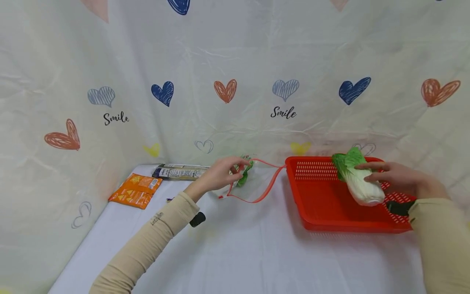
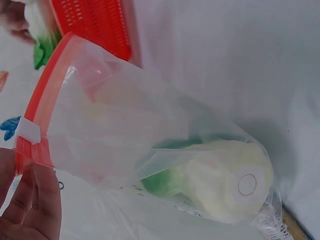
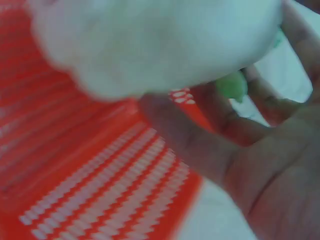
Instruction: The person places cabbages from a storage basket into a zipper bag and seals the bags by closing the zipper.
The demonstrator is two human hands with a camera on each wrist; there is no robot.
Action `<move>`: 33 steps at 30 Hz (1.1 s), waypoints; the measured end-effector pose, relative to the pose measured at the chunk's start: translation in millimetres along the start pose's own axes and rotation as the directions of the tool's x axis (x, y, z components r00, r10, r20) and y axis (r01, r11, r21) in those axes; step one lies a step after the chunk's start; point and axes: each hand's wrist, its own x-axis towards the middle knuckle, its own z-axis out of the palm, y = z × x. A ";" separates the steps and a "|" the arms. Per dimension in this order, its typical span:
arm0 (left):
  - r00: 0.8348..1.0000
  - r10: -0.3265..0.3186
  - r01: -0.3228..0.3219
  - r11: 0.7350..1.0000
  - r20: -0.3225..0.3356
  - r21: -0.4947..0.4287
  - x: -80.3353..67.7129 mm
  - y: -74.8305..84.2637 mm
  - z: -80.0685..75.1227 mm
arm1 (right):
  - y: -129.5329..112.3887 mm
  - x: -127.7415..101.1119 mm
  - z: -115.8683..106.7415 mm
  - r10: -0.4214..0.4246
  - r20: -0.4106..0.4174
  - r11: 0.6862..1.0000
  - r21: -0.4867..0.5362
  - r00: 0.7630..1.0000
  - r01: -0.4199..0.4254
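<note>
My right hand [image 1: 385, 176] grips a napa cabbage [image 1: 358, 181] with a white base and green leaves, holding it over the red slotted basket [image 1: 323, 204]. In the right wrist view the cabbage [image 3: 160, 45] fills the top, with my fingers [image 3: 195, 145] curled under it and the basket [image 3: 80, 190] below. My left hand [image 1: 224, 173] pinches the red zip edge of a clear plastic bag [image 1: 257, 179] left of the basket. The left wrist view shows the bag [image 2: 150, 150] with another cabbage [image 2: 220, 185] inside and my fingers [image 2: 35, 210] at its red rim.
An orange snack packet [image 1: 136, 190] and two dark long packets [image 1: 181, 172] lie at the back left of the white table [image 1: 238, 253]. A heart-printed sheet [image 1: 235, 81] hangs close behind. A small black object [image 1: 197, 219] sits by my left forearm.
</note>
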 end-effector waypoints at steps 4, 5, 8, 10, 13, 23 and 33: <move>1.000 -0.011 0.011 1.000 -0.007 0.005 1.6 -0.4 0.5 | -27.8 -2.0 0.5 -0.141 -0.110 0.990 -0.045 0.984 0.137; 1.000 -0.011 0.011 1.000 -0.008 0.008 2.2 -0.7 0.7 | -36.1 -2.3 2.7 -0.178 -0.135 0.983 -0.063 0.975 0.171; 1.000 -0.015 0.015 1.000 -0.009 0.011 3.6 -1.2 1.2 | -63.3 -5.0 13.4 -0.271 -0.202 0.959 -0.147 0.941 0.244; 1.000 -0.023 0.023 1.000 -0.009 0.005 4.1 -1.4 1.1 | -83.1 -9.5 23.6 -0.314 -0.230 0.938 -0.226 0.921 0.264; 0.998 -0.058 0.058 0.998 -0.011 -0.002 4.0 -2.2 -0.3 | -110.0 -14.9 42.9 -0.360 -0.224 0.910 -0.299 0.906 0.288; 0.994 -0.096 0.096 0.995 -0.047 -0.014 5.5 -2.1 -6.9 | -145.0 -7.8 110.7 -0.622 0.058 0.770 -0.135 0.781 0.623; 0.994 -0.101 0.101 0.995 -0.038 -0.002 7.1 0.2 -8.3 | -143.5 18.8 145.6 -0.661 0.254 0.740 0.069 0.706 0.669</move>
